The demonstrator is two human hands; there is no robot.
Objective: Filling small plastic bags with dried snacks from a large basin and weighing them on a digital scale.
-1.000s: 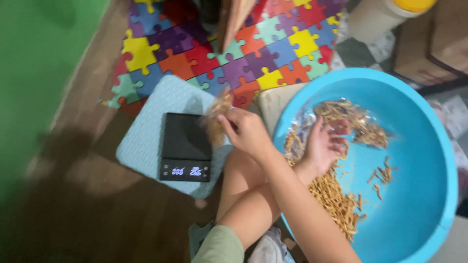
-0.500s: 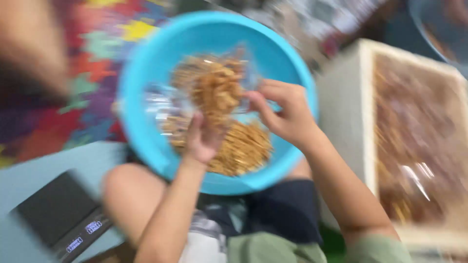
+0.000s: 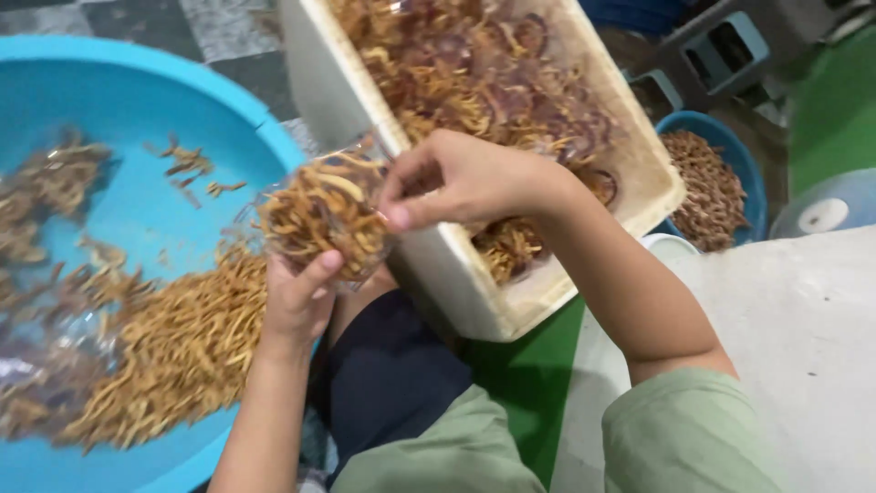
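My left hand [image 3: 299,297] cups a clear plastic bag [image 3: 324,215] filled with orange-brown snack sticks from below. My right hand [image 3: 461,183] pinches the bag's top edge from the right. The bag hangs between a big blue basin [image 3: 137,100], which has loose snack sticks [image 3: 178,351] piled in it, and a white foam box [image 3: 447,274] filled with more bagged snacks.
A smaller blue tub [image 3: 725,178] of brown snacks stands beyond the foam box at the right. A round white lid [image 3: 821,215] lies at the far right on green floor. Empty clear bags [image 3: 41,365] lie in the basin's left side.
The view has swung right, away from the scale and puzzle mat. Both hands have lifted the filled bag out of the basin toward the foam box.
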